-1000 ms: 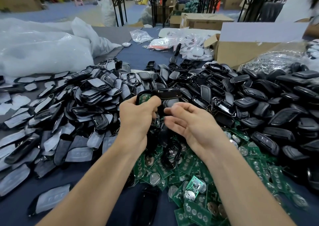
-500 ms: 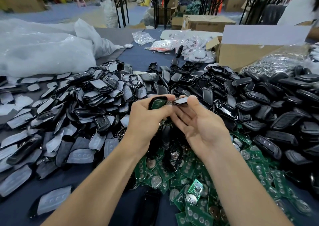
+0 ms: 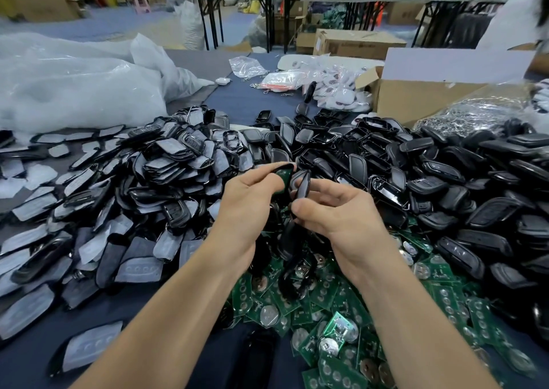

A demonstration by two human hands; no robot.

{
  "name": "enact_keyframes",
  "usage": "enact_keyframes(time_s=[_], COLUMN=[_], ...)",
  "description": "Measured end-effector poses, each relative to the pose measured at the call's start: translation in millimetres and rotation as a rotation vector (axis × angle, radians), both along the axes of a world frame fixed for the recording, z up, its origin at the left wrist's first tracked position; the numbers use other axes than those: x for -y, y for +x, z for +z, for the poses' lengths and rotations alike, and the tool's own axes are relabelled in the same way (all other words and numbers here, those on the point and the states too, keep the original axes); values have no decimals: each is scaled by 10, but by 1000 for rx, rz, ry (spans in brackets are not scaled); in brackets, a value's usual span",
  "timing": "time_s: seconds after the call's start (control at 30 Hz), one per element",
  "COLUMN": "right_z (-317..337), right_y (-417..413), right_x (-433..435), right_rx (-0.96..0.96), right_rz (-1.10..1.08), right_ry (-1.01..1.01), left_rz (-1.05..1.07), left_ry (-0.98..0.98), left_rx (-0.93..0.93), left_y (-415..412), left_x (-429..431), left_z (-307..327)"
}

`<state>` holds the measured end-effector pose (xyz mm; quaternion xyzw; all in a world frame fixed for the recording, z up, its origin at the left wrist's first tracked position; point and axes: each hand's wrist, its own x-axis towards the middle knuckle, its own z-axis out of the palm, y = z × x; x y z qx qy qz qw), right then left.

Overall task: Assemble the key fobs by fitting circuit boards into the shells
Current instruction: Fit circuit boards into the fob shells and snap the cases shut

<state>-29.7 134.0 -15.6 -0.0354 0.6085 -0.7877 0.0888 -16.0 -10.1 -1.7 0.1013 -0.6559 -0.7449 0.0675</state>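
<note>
My left hand [image 3: 249,201] grips a black shell half with a green circuit board [image 3: 285,176] seated in it, held up over the table's middle. Right beside it, my right hand [image 3: 338,213] pinches a second black shell half [image 3: 303,186], turned edge-on and almost touching the first. Below both hands lies a heap of green circuit boards [image 3: 332,302] with round coin cells. Black shells [image 3: 439,186] are piled to the right, and film-covered shell parts [image 3: 124,198] to the left.
A large white plastic bag [image 3: 68,85] lies at the back left. An open cardboard box [image 3: 421,94] and a clear bag of metal rings [image 3: 475,112] stand at the back right. Small packets [image 3: 297,79] lie at the back middle. Folding tables stand beyond.
My right hand has turned the second shell half from flat to edge-on and closed its fingers round it, close against the shell with the board in my left hand.
</note>
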Motion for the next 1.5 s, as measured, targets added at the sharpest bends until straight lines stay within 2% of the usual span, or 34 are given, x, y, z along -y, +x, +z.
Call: enact_keyframes(time_s=[0.17, 0.3, 0.47, 0.63, 0.83, 0.97, 1.1, 1.23, 1.33, 1.5], right_z=[-38, -41, -28, -17, -2, 0, 1, -8, -20, -15], right_y=[5, -3, -15, -57, -55, -24, -21, -19, -9, -7], right_x=[47, 24, -37, -120, -113, -103, -92, -74, -67, -70], right_rx=[-92, -127, -205, -265, -281, -291, -297, -316, -327, -340], right_rz=[-38, -37, -52, -5, -10, -44, -49, -72, -80, -97], right_ry=[57, 98, 242, 353, 506, 563, 565, 574, 600, 608], left_rz=[29, 33, -84, -241, -119, -7, 13, 96, 168, 116], left_ry=[-300, -369, -364, -252, -227, -309, -394, -543, -467, -348], left_rx=[-98, -138, -153, -90, -38, -78, -75, -70, -43, -83], left_y=[-15, -19, -33, -39, -62, -67, -62, -54, -81, -52], left_x=[-8, 54, 146, 227, 226, 195, 145, 156, 160, 141], left_z=[-43, -74, -81, -57, -115, -144, -135, -136, -149, -129])
